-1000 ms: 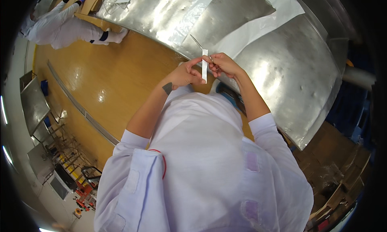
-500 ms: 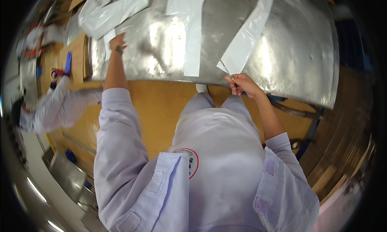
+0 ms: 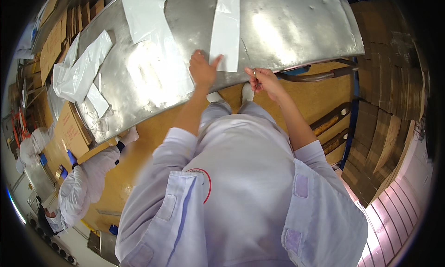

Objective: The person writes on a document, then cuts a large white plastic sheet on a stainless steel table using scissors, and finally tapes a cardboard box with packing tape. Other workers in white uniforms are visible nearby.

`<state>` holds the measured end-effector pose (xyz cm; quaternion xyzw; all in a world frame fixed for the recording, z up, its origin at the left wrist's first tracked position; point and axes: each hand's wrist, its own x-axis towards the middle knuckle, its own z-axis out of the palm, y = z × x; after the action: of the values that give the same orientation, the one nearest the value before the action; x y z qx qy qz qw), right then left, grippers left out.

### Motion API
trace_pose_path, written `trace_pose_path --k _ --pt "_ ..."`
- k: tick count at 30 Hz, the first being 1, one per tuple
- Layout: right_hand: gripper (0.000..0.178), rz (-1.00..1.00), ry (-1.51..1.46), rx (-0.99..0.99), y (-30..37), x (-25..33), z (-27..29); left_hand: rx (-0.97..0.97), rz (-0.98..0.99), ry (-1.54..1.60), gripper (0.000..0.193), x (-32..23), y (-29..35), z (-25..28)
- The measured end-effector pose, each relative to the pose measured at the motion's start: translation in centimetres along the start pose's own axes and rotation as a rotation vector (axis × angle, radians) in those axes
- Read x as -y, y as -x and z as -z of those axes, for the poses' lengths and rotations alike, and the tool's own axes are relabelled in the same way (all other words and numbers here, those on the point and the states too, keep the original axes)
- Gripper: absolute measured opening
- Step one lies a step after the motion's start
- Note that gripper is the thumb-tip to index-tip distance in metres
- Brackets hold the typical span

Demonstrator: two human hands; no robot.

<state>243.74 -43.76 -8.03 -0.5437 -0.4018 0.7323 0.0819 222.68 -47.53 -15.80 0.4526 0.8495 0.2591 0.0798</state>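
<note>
A white plastic sheet lies on the metal table (image 3: 278,39), with a long white strip (image 3: 226,35) reaching toward me and a wider white piece (image 3: 147,16) to its left. My left hand (image 3: 202,72) is at the strip's lower left edge, fingers apart, thumb at the plastic and nothing gripped. Just right of the strip's end, my right hand (image 3: 264,80) is closed on thin scissors (image 3: 244,49), their blades pointing away from me. The fingers hide the scissors' handles. Farther left lies a crumpled white plastic piece (image 3: 81,72) beside a short white strip (image 3: 97,100).
Stacked flat cardboard (image 3: 389,95) stands to the right, past the table's end. An opened carton (image 3: 72,132) is at the table's left, where a co-worker in white with blue gloves (image 3: 72,156) bends. A curved metal bar (image 3: 306,77) sits under the front edge.
My left hand has moved right, from beside the crumpled plastic to the long strip. My right hand still holds the scissors near the strip's end. The view has swung right.
</note>
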Motion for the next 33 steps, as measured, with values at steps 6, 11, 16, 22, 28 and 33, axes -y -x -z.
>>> trace_pose_path --k 6,11,16,22,28,33 --pt "0.044 0.076 0.016 0.035 2.3 -0.8 4.7 0.336 0.282 -0.043 0.039 -1.7 0.8 -6.3" --pt "0.043 0.061 -0.072 0.075 4.5 -4.3 8.4 0.647 0.763 0.909 0.043 -4.5 -1.6 -2.5" --pt "0.044 0.026 -0.133 0.213 6.2 -5.6 9.5 0.764 0.805 1.229 0.042 -7.0 -2.2 0.1" --pt "0.041 0.048 -0.248 0.256 5.5 -5.6 7.2 0.658 0.851 0.938 0.047 -9.1 -1.9 1.5" --pt "0.043 0.204 -0.674 -0.114 -0.2 -4.8 3.1 0.742 0.72 1.044 0.039 -8.8 0.2 1.7" --pt "0.048 0.372 -0.563 -0.172 -3.0 -2.2 -0.6 0.679 0.52 0.876 0.03 -6.0 0.8 1.6"
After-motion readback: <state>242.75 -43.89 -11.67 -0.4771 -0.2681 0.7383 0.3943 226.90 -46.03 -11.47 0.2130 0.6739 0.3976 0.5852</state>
